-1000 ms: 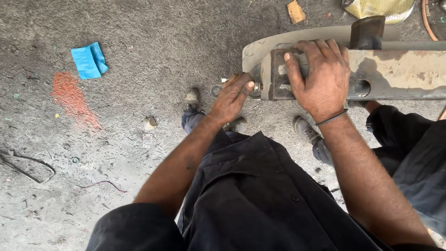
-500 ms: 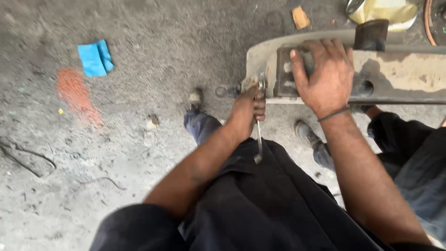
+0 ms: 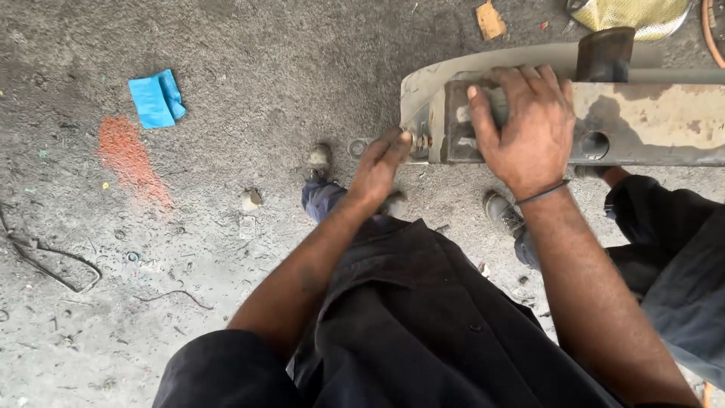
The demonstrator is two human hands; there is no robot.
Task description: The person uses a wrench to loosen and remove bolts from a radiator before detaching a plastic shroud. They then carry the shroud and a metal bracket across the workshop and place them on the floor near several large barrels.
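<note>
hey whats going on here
A person in dark work clothes stands over a heavy, rusty metal beam, seen from above. Their right hand lies flat on top of the beam near its end. The left hand reaches to a small bolt at the beam's end, fingertips on it; no tool shows in that hand. On the gritty concrete floor lie a blue cloth and an orange stain.

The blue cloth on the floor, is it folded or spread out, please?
Folded: the blue cloth shows two overlapping layers with a crease, lying on the concrete floor.
</note>
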